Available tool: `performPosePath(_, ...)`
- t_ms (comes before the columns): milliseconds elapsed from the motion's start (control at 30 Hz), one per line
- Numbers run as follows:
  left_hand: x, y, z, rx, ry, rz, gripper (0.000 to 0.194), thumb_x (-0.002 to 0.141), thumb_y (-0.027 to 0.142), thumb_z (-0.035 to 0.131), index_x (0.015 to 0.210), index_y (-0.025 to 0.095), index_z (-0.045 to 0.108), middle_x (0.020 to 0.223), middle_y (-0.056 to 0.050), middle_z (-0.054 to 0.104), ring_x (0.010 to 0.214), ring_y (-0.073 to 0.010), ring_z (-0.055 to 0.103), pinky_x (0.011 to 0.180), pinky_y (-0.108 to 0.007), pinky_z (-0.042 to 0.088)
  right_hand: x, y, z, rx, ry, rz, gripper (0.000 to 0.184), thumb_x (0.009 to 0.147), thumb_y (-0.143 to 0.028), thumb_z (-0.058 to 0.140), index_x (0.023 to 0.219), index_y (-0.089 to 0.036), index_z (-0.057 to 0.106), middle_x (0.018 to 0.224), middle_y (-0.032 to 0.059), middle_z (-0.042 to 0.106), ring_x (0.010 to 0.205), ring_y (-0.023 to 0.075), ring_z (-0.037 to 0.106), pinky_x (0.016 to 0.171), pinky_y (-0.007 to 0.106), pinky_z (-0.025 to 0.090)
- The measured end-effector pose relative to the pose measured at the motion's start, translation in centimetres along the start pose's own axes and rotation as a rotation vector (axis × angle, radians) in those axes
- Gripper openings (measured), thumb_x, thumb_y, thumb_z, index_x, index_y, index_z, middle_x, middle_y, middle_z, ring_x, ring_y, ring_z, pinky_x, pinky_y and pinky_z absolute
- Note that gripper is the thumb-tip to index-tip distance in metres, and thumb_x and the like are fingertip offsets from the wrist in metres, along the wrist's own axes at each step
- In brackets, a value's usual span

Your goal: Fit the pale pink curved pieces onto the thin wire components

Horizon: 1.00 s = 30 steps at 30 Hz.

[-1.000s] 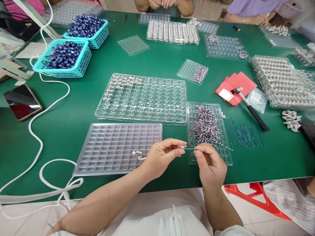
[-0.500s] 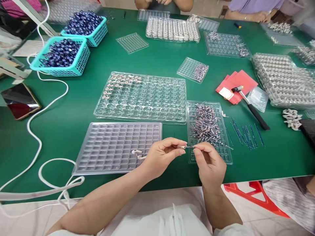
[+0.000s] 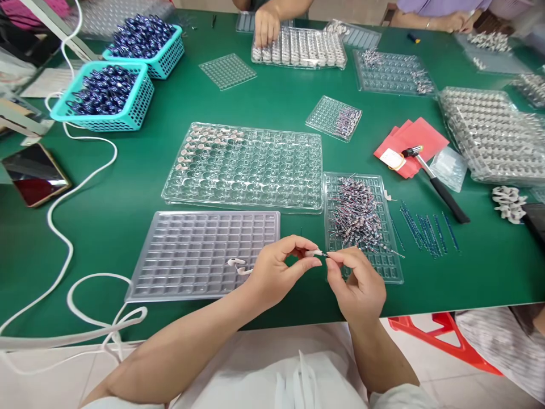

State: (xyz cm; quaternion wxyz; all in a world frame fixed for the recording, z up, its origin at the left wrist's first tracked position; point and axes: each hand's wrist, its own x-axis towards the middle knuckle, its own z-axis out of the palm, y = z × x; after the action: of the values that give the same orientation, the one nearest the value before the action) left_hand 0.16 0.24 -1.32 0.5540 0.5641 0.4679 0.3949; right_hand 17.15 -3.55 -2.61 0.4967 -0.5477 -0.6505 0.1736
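My left hand (image 3: 275,275) pinches a small white earbud shell (image 3: 314,252) between thumb and fingertips, above the table's near edge. From its right end sticks a short, thin dark piece (image 3: 325,254), whose outer end my right hand (image 3: 360,289) grips with thumb and forefinger. What exactly that piece is, I cannot make out. Just beyond my right hand lies a clear tray (image 3: 392,272) heaped with thin-tailed small electronic parts (image 3: 355,213). Beside my left hand, two white earbud shells (image 3: 237,262) rest on a grey compartment tray (image 3: 183,255).
A larger clear tray (image 3: 255,170) holds white earbud pieces at its left. Turquoise baskets (image 3: 136,116) with dark blue parts stand at back left. On the right lie a hammer (image 3: 443,193), red envelopes (image 3: 421,139) and blue strips (image 3: 426,233). A co-worker's hand (image 3: 267,27) touches a far tray.
My right hand has moved slightly left, closer to my left hand, and less of the thin piece shows between them. Across the table, a co-worker's hand has reached onto a filled tray.
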Motion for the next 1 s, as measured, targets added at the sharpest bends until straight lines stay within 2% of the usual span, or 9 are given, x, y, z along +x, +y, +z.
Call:
performPosePath(433, 0.3, -0.3, -0.4, 0.206, -0.021, 0.236, 0.011, 0.086, 0.014, 0.072, 0.096, 0.019, 0.075, 0.083, -0.003, 0.075, 0.075, -0.0148, 0.067, 0.069, -0.025, 0.054, 0.1, 0.3, -0.3, 0.031, -0.122, 0.016, 0.022, 0.088, -0.007, 0.064, 0.102, -0.023, 0.068, 0.084, 0.0006, 0.068, 0.073, 0.0131, 0.061, 0.064, 0.027, 0.050)
performPosePath(600, 0.5, -0.4, -0.7, 0.237, -0.044, 0.273, 0.012, 0.086, 0.012, 0.072, 0.095, 0.020, 0.075, 0.085, -0.003, 0.078, 0.077, -0.0156, 0.069, 0.070, -0.026, 0.055, 0.0, 0.5, -0.6, 0.066, -0.165, 0.011, 0.026, 0.090, -0.007, 0.063, 0.109, -0.023, 0.065, 0.092, 0.0016, 0.070, 0.080, 0.0139, 0.064, 0.071, 0.028, 0.051)
performPosePath(867, 0.8, -0.5, -1.4, 0.206, -0.144, 0.367, 0.012, 0.085, 0.015, 0.074, 0.096, 0.021, 0.076, 0.085, -0.004, 0.078, 0.078, -0.0162, 0.069, 0.072, -0.027, 0.057, -0.2, 0.8, -0.6, 0.164, -0.192, 0.089, 0.019, 0.090, -0.011, 0.065, 0.103, -0.026, 0.063, 0.088, -0.0001, 0.069, 0.079, 0.0142, 0.064, 0.069, 0.027, 0.052)
performPosePath(1000, 0.8, -0.1, -1.5, 0.184, -0.147, 0.337, 0.010, 0.086, 0.017, 0.075, 0.095, 0.021, 0.076, 0.083, -0.004, 0.078, 0.076, -0.0161, 0.069, 0.071, -0.028, 0.056, -0.3, 0.7, -0.7, 0.217, -0.174, 0.138, 0.018, 0.089, -0.014, 0.068, 0.102, -0.026, 0.064, 0.086, -0.0005, 0.070, 0.076, 0.0141, 0.066, 0.070, 0.028, 0.054)
